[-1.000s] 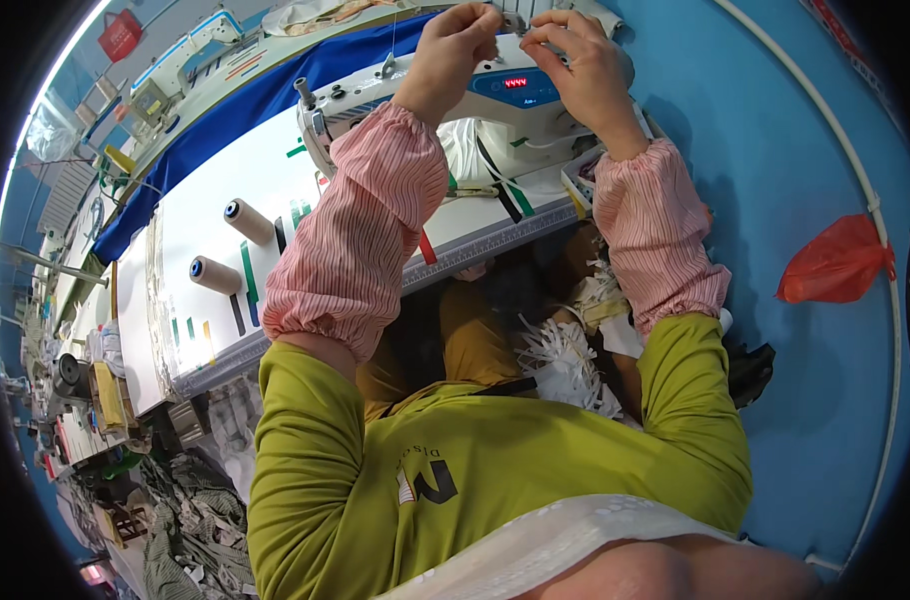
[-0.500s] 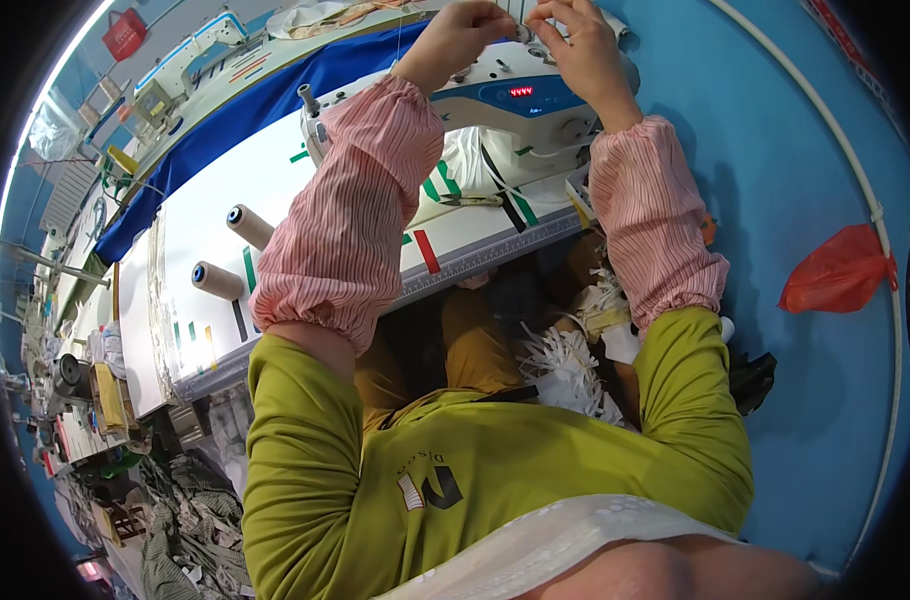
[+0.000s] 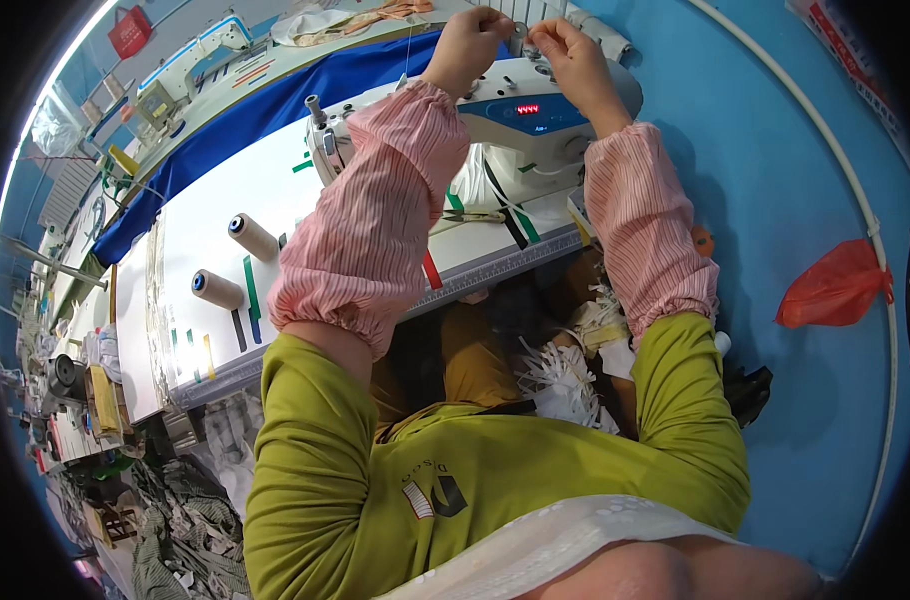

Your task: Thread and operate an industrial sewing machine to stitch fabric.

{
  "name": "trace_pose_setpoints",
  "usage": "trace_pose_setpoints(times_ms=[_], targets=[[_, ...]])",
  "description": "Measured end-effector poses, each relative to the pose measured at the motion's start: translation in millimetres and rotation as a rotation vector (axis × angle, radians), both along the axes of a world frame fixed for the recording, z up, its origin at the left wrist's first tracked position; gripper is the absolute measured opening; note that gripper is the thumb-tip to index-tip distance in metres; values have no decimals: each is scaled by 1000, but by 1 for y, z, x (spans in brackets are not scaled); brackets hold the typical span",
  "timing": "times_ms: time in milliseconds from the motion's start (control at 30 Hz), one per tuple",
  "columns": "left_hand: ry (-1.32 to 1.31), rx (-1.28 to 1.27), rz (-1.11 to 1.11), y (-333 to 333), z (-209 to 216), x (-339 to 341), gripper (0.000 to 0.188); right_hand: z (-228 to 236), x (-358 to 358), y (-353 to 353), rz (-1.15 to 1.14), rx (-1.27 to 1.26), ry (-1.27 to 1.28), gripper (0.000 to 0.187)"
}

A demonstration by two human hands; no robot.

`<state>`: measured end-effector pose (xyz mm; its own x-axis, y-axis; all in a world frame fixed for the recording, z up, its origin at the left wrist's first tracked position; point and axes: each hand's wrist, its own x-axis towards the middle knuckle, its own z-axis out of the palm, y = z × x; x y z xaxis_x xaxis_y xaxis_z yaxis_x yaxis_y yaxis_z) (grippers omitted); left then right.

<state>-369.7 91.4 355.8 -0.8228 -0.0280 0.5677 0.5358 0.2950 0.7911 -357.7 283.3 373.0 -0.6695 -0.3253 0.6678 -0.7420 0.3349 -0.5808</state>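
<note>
Both hands up over the sewing machine [image 3: 507, 78]. Left hand [image 3: 465, 48] and right hand [image 3: 577, 65] near each other, slight gap, fingers curled; can't make out what's at the fingertips. Two beige thread spools [image 3: 218, 289] on white worktop [image 3: 225, 190], left of left sleeve. Snips [image 3: 472, 216] near the front edge. Red bag [image 3: 830, 285] on wall pipe [image 3: 873, 230], right.

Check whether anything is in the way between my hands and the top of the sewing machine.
Nothing visible is. Your left hand and right hand are right by the top of the sewing machine. The scissors and thread spools are on the table, not between.
</note>
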Motion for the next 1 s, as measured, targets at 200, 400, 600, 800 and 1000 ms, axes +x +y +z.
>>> trace_pose_setpoints(times_ms=[200,400,600,800,1000], targets=[[-202,803,-552,40,1,26,18,-27,-25,-4,379,-539,-264,21],[-449,1094,-603,43,-6,50,22,-18,-17,-11,482,-386,-213,24],[-698,692,-655,67,-51,133,28,-14,-6,-28,173,82,84,21],[-757,625,-695,48,-84,186,27,-19,10,-56,18,330,196,18],[-755,574,-607,23,-98,210,28,-31,7,-51,100,366,434,20]])
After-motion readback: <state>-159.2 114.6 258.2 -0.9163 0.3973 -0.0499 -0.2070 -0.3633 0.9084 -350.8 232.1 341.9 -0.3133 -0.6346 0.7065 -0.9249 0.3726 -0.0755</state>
